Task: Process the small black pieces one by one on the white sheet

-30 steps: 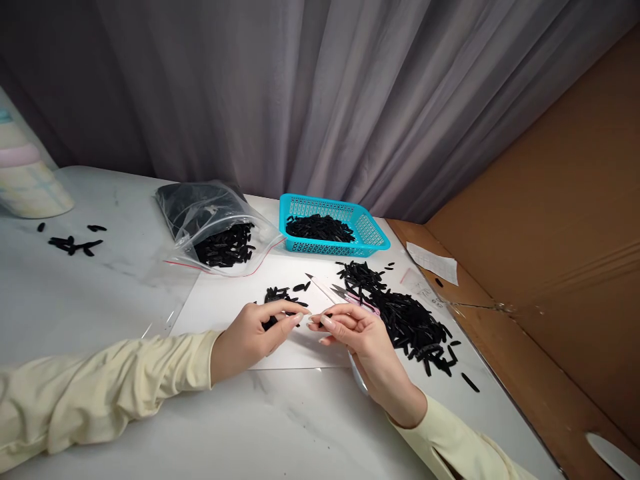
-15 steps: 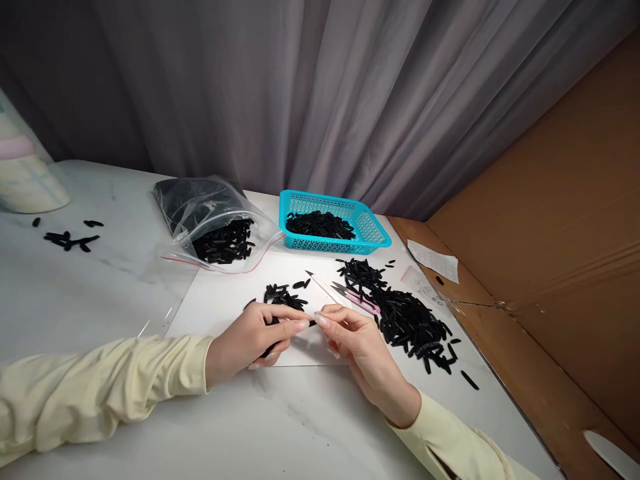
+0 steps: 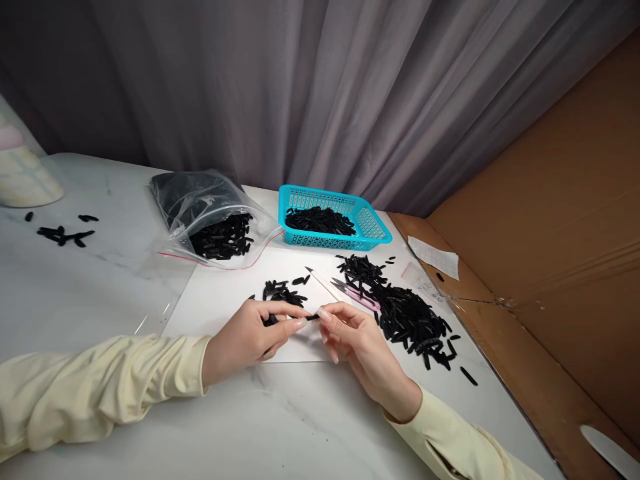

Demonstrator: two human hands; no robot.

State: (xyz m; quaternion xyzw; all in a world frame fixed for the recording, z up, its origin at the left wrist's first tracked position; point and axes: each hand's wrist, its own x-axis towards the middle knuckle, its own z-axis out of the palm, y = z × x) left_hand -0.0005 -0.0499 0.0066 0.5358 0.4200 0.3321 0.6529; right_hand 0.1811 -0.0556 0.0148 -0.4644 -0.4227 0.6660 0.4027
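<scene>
Between my two hands a small dark slender strip [image 3: 313,318] is stretched level, pinched at both ends. My left hand [image 3: 257,333] closes finger and thumb on its left end, and another black piece [image 3: 271,320] shows inside that hand. My right hand [image 3: 353,330] pinches the right end with thumb and forefinger. Just beyond the fingers lies a small pile of black strips [image 3: 283,292] on the white sheet [image 3: 215,293]. Pink thread snips [image 3: 363,298] and a white pointed tool [image 3: 325,283] lie just past my right hand.
A large heap of black strips [image 3: 413,320] spreads to the right. Farther back are a blue basket [image 3: 335,241] holding black strips and an open zip bag [image 3: 200,200] of them. Several loose strips [image 3: 65,236] lie at left; a paper slip [image 3: 434,257] is at right.
My fingertips have moved slightly apart, and more of the dark strip shows between them. The view has shifted a little.
</scene>
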